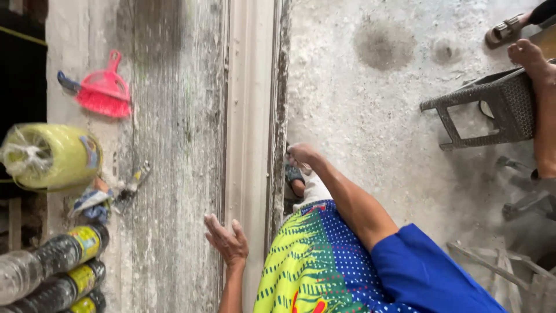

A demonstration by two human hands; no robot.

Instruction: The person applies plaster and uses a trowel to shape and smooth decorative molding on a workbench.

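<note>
A long white moulded strip (pixel 249 116) lies along a dusty, paint-streaked workbench (pixel 174 145). My left hand (pixel 227 240) rests flat on the near end of the strip, fingers spread, holding nothing. My right hand (pixel 301 155), on a bare arm with a blue sleeve, is curled into a fist against the dark edge of the bench beside the strip. Whether anything is inside the fist is hidden. A yellow, green and blue patterned skirt (pixel 313 261) covers my lap below that arm.
On the bench lie a pink hand brush (pixel 104 93), a yellow roll wrapped in plastic (pixel 52 155), a small scraper (pixel 134 178) and dark bottles with yellow labels (pixel 58 255). On the concrete floor stands a dark woven-look stool (pixel 492 110). Another person's bare foot (pixel 530 58) rests by it.
</note>
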